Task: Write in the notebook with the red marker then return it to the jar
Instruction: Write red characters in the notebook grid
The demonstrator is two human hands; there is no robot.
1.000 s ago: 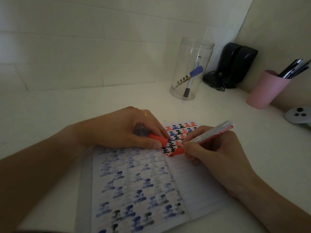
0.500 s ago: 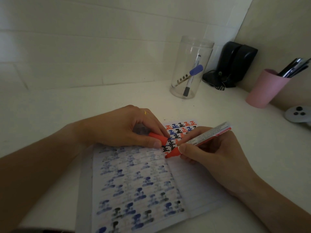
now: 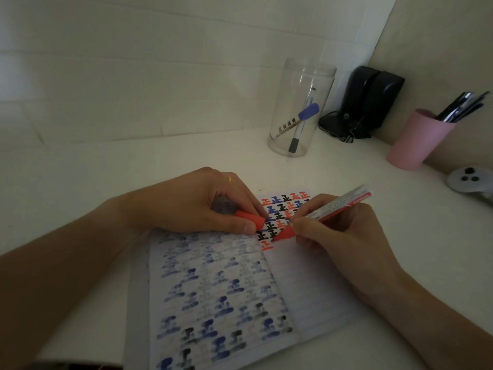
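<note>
An open lined notebook [image 3: 306,289] lies on the white desk, its right page topped with rows of red, blue and black marks. My right hand [image 3: 338,236] grips the red marker [image 3: 333,209], with the red tip just above the page beside a fresh red mark. My left hand [image 3: 197,206] rests on the notebook's upper left and pinches the marker's red cap [image 3: 250,218]. The clear plastic jar [image 3: 301,84] stands upright at the back, holding a blue-capped marker and a black-capped marker.
A black device with cables [image 3: 370,100] sits in the back corner. A pink cup [image 3: 418,140] with dark pens stands at the right wall. A white game controller [image 3: 469,180] lies at the right edge. Tiled wall runs behind the desk.
My right hand has shifted slightly, and the marker tip has lifted off the page. A new red mark shows at the left of the lowest row. My left hand has stayed put.
</note>
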